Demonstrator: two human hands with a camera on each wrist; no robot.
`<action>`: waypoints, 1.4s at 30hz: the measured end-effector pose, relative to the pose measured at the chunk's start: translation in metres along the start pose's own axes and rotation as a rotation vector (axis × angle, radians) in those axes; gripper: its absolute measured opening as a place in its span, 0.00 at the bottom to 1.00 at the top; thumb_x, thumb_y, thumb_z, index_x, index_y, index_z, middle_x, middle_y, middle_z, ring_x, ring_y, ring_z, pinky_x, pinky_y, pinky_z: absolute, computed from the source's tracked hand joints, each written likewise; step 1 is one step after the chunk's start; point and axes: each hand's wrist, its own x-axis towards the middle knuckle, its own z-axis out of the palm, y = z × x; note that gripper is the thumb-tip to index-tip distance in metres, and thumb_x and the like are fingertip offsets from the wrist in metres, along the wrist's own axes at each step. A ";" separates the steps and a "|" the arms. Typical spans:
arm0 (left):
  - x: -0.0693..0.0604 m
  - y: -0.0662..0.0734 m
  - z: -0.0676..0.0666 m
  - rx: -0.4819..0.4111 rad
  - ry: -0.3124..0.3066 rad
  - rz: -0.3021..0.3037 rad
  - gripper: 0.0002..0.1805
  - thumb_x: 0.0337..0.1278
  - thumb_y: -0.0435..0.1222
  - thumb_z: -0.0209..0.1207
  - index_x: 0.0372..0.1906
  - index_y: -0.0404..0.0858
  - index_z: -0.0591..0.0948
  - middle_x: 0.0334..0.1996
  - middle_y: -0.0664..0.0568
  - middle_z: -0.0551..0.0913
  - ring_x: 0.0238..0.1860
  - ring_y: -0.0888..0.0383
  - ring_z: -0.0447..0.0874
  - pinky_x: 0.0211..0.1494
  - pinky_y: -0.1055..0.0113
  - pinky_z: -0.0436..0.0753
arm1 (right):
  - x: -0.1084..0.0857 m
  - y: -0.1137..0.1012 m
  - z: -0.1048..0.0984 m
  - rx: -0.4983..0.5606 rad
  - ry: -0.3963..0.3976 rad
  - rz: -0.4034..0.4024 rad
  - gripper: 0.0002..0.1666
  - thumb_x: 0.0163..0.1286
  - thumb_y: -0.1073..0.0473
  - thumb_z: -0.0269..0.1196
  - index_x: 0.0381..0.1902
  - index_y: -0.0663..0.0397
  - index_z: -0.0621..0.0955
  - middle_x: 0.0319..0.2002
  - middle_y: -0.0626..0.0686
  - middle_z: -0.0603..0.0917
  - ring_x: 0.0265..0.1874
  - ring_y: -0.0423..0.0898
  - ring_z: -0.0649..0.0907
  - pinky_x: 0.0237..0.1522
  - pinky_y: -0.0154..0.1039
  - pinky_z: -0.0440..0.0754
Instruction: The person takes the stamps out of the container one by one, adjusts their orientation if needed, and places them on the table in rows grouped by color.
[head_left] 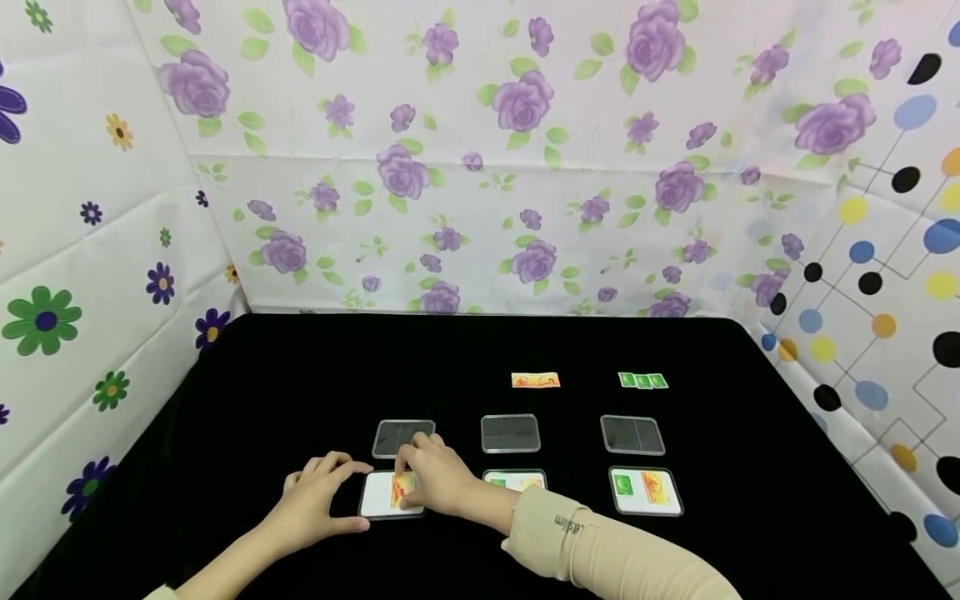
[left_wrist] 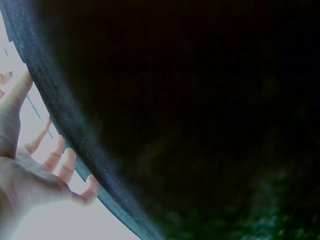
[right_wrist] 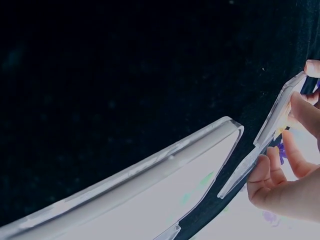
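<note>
A clear case with a white card (head_left: pixel 378 494) lies at the front left of the black table. My left hand (head_left: pixel 307 504) holds its left end, index finger at the far edge and thumb at the near edge. On the card is an orange-and-yellow sticker (head_left: pixel 399 487), its right part hidden by my right hand (head_left: pixel 442 482). Right thumb and index finger pinch the sticker's ends against the card. In the left wrist view, the left hand's (left_wrist: pixel 37 175) other fingers are spread. A nearer case (right_wrist: pixel 150 200) fills the right wrist view's lower part.
Two more white-card cases, a middle one (head_left: pixel 516 477) partly under the right sleeve and a right one (head_left: pixel 646 491), bear green and orange stickers. Behind stand clear lids (head_left: pixel 510 433) in a row. Farther back lie an orange strip (head_left: pixel 536 380) and green stickers (head_left: pixel 642 381).
</note>
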 end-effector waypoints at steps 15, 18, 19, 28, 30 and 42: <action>0.000 0.000 -0.001 -0.004 -0.007 -0.015 0.37 0.26 0.51 0.74 0.51 0.45 0.78 0.51 0.46 0.76 0.50 0.44 0.71 0.48 0.33 0.67 | 0.001 -0.002 0.002 0.081 0.006 -0.042 0.23 0.47 0.57 0.75 0.36 0.45 0.74 0.35 0.41 0.81 0.34 0.32 0.75 0.35 0.24 0.72; 0.000 -0.001 -0.001 0.006 0.001 -0.011 0.37 0.27 0.52 0.74 0.51 0.46 0.78 0.51 0.47 0.76 0.50 0.45 0.72 0.48 0.34 0.68 | 0.000 -0.003 0.003 0.087 0.006 -0.052 0.23 0.47 0.58 0.75 0.38 0.46 0.75 0.37 0.43 0.84 0.35 0.33 0.78 0.36 0.25 0.74; 0.000 -0.001 -0.001 0.005 0.004 -0.007 0.37 0.27 0.52 0.74 0.51 0.46 0.78 0.51 0.47 0.76 0.50 0.45 0.72 0.48 0.34 0.68 | 0.000 -0.003 0.003 0.080 0.006 -0.057 0.23 0.47 0.58 0.75 0.39 0.46 0.75 0.38 0.43 0.85 0.36 0.33 0.79 0.37 0.25 0.75; 0.000 0.000 0.002 -0.006 0.005 -0.024 0.37 0.26 0.52 0.74 0.51 0.47 0.78 0.51 0.46 0.76 0.51 0.43 0.71 0.48 0.34 0.67 | -0.001 -0.003 0.002 0.153 -0.014 -0.096 0.16 0.59 0.67 0.66 0.44 0.51 0.78 0.24 0.43 0.77 0.19 0.31 0.68 0.26 0.21 0.68; -0.001 0.000 0.003 -0.010 -0.006 -0.039 0.37 0.26 0.53 0.74 0.51 0.47 0.78 0.51 0.47 0.76 0.51 0.44 0.71 0.49 0.34 0.66 | -0.002 -0.002 0.002 0.222 -0.018 -0.091 0.15 0.59 0.70 0.64 0.43 0.52 0.78 0.25 0.44 0.78 0.19 0.30 0.68 0.26 0.21 0.69; 0.000 -0.001 0.003 0.002 0.016 -0.031 0.36 0.26 0.52 0.74 0.51 0.49 0.78 0.49 0.50 0.76 0.51 0.45 0.72 0.48 0.35 0.67 | -0.003 0.012 -0.006 0.398 -0.053 -0.105 0.11 0.63 0.70 0.61 0.43 0.57 0.79 0.25 0.46 0.75 0.18 0.29 0.67 0.26 0.20 0.69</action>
